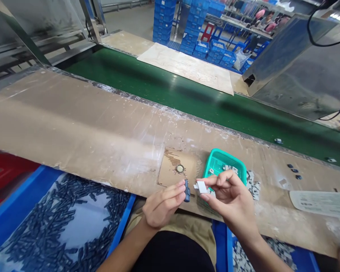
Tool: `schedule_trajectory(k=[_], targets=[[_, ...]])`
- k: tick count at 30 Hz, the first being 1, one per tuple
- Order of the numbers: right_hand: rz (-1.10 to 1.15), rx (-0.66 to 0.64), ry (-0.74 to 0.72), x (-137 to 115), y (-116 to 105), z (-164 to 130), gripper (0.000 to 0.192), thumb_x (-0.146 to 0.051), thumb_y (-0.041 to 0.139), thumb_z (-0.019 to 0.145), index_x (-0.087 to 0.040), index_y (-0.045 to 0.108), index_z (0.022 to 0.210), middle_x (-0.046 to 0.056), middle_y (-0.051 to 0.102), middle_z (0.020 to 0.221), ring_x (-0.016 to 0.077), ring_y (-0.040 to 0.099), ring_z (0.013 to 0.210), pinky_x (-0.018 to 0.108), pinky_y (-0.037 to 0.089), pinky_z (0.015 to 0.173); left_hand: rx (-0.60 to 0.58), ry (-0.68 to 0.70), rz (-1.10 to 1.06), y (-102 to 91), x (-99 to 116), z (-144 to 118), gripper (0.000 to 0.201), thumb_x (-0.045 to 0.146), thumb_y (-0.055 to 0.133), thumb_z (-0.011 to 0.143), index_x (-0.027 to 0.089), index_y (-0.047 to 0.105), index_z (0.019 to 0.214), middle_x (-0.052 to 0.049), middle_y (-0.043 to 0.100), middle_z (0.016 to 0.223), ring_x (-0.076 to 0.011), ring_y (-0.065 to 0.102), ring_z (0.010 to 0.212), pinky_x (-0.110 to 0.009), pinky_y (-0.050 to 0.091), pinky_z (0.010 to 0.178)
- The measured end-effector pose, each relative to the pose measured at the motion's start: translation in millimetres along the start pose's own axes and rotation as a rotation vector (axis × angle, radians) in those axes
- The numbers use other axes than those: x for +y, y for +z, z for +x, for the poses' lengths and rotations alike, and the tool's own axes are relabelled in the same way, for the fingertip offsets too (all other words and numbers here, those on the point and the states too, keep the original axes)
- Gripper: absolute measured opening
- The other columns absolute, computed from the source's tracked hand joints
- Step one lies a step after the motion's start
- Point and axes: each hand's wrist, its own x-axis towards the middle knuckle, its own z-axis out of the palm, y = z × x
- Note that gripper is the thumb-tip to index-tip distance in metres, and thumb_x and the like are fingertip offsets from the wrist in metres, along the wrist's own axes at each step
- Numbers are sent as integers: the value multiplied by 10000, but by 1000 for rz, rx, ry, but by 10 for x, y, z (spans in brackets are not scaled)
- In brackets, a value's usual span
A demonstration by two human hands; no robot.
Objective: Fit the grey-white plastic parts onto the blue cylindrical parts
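My left hand (pixel 166 204) is closed on a dark blue-grey plastic part (pixel 187 191), held upright at its fingertips. Facing it, my right hand (pixel 234 194) pinches a small white block-shaped part (pixel 201 187) between thumb and fingers, its narrow tab pointing toward the dark part. A small gap separates the two parts. Beyond the hands, a round metal-rimmed piece (pixel 180 168) sits on a cardboard square (pixel 170 172). Behind my right hand stands a green plastic basket (pixel 215 154) with several small white parts in it.
A blue crate (pixel 121 223) of dark parts is at lower left; another crate (pixel 303 257) with grey-white parts is at lower right. A green conveyor belt (pixel 158 87) crosses behind the worktable (pixel 73 124). Loose white parts (pixel 253 185) and dark pieces (pixel 294 170) lie right of the basket.
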Motion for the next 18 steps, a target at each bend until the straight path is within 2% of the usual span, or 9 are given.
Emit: schedule_trajectory(k=[4, 9, 13, 18], targets=[[2, 11, -48, -27, -20, -65, 386, -107, 717, 656, -224, 364, 763, 33, 678, 850, 155, 637, 774, 275, 529, 674, 42, 155, 20, 55, -30, 25, 397, -58, 614, 708, 94, 571, 1072, -93, 617, 1067, -240, 594, 954, -323, 581, 739], [-5, -16, -59, -19, -56, -72, 426, -81, 707, 656, -227, 313, 727, 25, 681, 837, 136, 612, 742, 267, 512, 675, 31, 176, -33, 112, -16, 39, 342, -63, 608, 715, 59, 586, 1034, -99, 615, 1059, -247, 585, 970, -319, 581, 743], [7, -39, -28, -25, -96, -75, 454, -75, 706, 661, -231, 284, 726, 23, 681, 847, 127, 588, 729, 262, 484, 665, -87, 213, -11, 53, 5, 72, 326, -49, 574, 754, 64, 575, 1060, -100, 607, 1077, -244, 560, 1018, -309, 569, 765], [180, -124, 28, -22, -144, -93, 453, -83, 694, 685, -233, 269, 734, 37, 686, 846, 134, 590, 745, 288, 467, 685, -331, 359, 5, -100, -18, 296, 313, -12, 573, 775, 32, 554, 1084, -128, 592, 1104, -253, 521, 1075, -324, 543, 823]])
